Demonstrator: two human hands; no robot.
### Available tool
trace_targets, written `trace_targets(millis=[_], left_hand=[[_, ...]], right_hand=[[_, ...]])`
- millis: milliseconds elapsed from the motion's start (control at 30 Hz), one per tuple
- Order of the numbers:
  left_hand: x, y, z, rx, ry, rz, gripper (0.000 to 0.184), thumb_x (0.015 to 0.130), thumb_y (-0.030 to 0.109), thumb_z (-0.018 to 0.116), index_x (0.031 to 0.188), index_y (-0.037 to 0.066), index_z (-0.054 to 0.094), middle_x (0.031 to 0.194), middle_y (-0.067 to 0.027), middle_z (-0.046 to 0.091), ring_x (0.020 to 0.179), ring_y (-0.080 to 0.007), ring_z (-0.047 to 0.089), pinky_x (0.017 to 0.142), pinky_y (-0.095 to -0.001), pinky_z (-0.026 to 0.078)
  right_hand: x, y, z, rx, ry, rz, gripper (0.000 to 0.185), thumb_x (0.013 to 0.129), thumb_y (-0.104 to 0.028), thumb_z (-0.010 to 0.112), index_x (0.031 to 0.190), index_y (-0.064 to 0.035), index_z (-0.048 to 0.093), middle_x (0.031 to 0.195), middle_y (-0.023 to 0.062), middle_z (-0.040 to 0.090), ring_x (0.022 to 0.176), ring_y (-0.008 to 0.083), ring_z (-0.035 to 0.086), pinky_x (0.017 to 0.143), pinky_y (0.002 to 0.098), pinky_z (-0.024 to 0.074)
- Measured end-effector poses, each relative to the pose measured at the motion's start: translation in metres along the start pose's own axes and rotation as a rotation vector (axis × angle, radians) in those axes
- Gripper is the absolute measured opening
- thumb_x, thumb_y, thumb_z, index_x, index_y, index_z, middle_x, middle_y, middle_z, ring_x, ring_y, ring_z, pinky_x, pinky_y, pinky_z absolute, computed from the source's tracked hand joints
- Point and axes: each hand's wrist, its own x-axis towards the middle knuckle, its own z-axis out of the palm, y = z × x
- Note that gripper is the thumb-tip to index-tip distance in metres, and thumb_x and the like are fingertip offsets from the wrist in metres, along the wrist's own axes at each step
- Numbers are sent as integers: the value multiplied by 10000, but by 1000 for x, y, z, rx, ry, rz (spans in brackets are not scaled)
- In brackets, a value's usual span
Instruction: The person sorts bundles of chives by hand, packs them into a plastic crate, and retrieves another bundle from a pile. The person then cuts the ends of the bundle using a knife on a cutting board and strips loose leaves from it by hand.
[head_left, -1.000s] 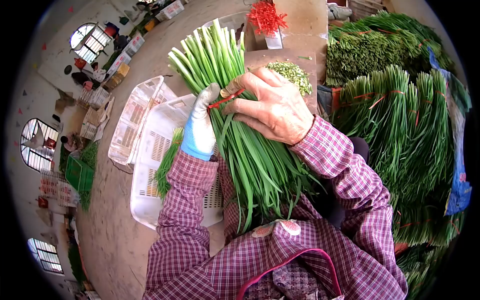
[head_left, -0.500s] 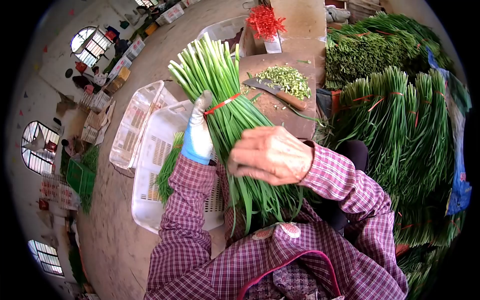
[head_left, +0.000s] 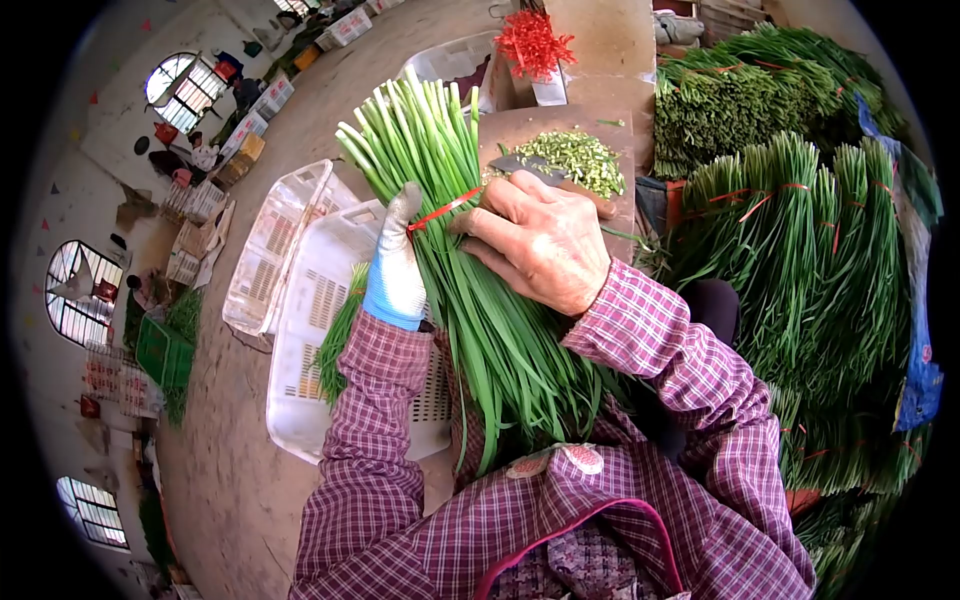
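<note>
A bunch of long green stalks [head_left: 520,350] with pale cut ends pointing up and away lies across my lap, a red tie [head_left: 444,210] around its upper part. My left hand [head_left: 397,262], in a white and blue glove, is wrapped round the bunch from the left, its thumb beside the tie. On the right side, my bare right hand [head_left: 545,240] lies over the leaves just below the tie, fingers bent and pressed together. Its fingertips are partly hidden, so what they pinch is unclear.
Behind my right hand, a knife [head_left: 590,198] and chopped stalk pieces [head_left: 575,155] lie on a board [head_left: 622,240]. White crates [head_left: 290,395] stand at left, one holding greens. Red ties [head_left: 533,45] hang beyond the board. Tied bundles [head_left: 800,250] are piled at right.
My right hand let go at the tie, moved down over the leaves, then came back up beside the tie. The bunch has tipped slightly toward me since the first frame; my left hand still holds it.
</note>
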Motion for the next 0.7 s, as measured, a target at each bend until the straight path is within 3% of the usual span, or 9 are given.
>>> trace_targets(millis=[100,167,233,367,400,500,533,633,700], left_hand=[[-2,-1,-2,34,-25,-11,515,926,391,604,1290,33,537,1209,-138,632,1032,-245,648,886,-396,564],[-1,-4,-8,117,43,39,606,904,493,604,1288,30,539,1200,-148,631,1048,-250,639,904,-392,547],[-1,-4,-11,195,97,61,696,858,544,640,1303,22,518,1197,-166,628,1056,-278,635,906,-416,551],[-1,-4,-20,159,63,50,852,795,650,644,1325,3,477,1185,-209,618,1080,-336,620,914,-488,548],[-1,-2,-23,164,38,34,852,795,654,642,1329,11,474,1192,-203,615,1077,-334,621,911,-478,551],[-3,-5,-23,179,28,46,847,790,653,649,1346,40,466,1235,-181,595,1073,-320,622,900,-449,558],[-4,-8,-17,213,64,119,831,786,627,673,1325,22,487,1203,-177,619,1023,-296,648,851,-424,579],[-6,-10,-18,259,147,220,844,763,606,710,1313,2,497,1179,-172,639,977,-272,671,812,-410,598],[-8,-7,-23,280,18,181,862,785,634,672,1376,52,436,1258,-157,578,1067,-281,623,870,-429,577]], right_hand=[[0,3,5,-68,18,-61,208,737,-181,710,861,-83,575,815,45,509,804,224,572,621,338,498],[-1,-1,4,61,-24,-31,215,746,-172,704,864,-62,561,823,62,505,794,238,565,622,355,500],[-11,-12,-1,206,-151,-16,207,744,-175,705,856,-67,568,823,70,520,798,251,575,620,377,496],[-26,-29,-31,526,-547,15,321,847,-368,683,785,-59,624,715,91,600,676,314,627,583,421,498],[-23,-24,-34,556,-524,16,413,872,-451,650,786,-47,638,695,109,609,640,338,620,587,427,500],[-14,-2,-28,528,-211,236,283,865,-337,666,835,-57,640,728,108,626,673,302,637,619,408,497],[-6,2,-33,542,-249,377,213,851,-262,666,845,-53,625,757,114,637,706,287,647,642,407,493],[2,18,-22,461,-52,355,199,827,-215,676,851,-34,598,748,126,630,703,317,640,655,417,482],[1,25,-21,454,-31,384,242,835,-239,681,838,-14,589,700,149,603,671,343,613,638,430,466]])
